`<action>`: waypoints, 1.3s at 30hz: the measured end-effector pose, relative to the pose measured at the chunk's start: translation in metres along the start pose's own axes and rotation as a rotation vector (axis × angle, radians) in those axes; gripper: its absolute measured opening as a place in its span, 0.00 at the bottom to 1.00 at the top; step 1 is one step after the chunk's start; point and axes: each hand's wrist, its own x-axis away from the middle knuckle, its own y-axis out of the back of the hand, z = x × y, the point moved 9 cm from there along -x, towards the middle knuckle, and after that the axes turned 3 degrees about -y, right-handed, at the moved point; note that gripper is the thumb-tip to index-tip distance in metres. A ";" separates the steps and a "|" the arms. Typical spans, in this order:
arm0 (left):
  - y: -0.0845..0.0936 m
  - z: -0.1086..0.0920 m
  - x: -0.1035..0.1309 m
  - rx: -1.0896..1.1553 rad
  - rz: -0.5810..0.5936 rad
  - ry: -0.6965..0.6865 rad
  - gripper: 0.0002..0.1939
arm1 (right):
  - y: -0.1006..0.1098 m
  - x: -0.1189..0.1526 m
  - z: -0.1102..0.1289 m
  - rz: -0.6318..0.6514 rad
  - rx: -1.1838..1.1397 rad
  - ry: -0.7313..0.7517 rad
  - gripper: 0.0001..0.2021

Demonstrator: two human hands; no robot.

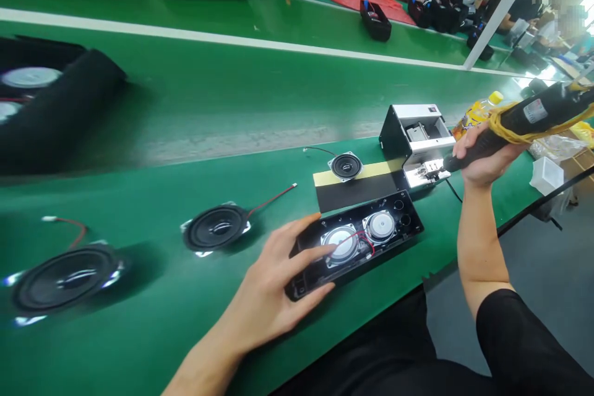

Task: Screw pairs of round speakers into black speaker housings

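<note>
My left hand (278,266) grips the left end of an open black speaker housing (385,252), thumb along the near side and fingers over the far side. Its index finger rests by one of two round speaker drivers (382,226) seated inside, with red wires between them. In my right hand (487,161) is a black electric screwdriver (547,112) with a yellow cord wound around it. Its tip points down at the front of a screw feeder (413,112); whether it touches a screw there is too small to tell.
Loose speakers with wires lie on the green bench: one (346,167) by a black-and-yellow strip (357,192), others (216,227) to the left. A yellow-capped bottle (477,114) stands behind the screwdriver. Beyond runs a green conveyor (241,93) bearing another housing (69,105). People work far right.
</note>
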 end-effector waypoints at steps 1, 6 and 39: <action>0.000 0.000 0.000 0.004 -0.004 -0.005 0.18 | 0.000 0.001 -0.002 0.005 -0.013 -0.008 0.40; -0.001 0.001 0.001 0.002 0.005 -0.003 0.18 | -0.001 0.004 -0.002 0.045 -0.095 0.014 0.37; 0.001 0.002 0.001 -0.003 -0.032 -0.030 0.18 | 0.002 -0.002 -0.002 0.028 -0.084 0.019 0.43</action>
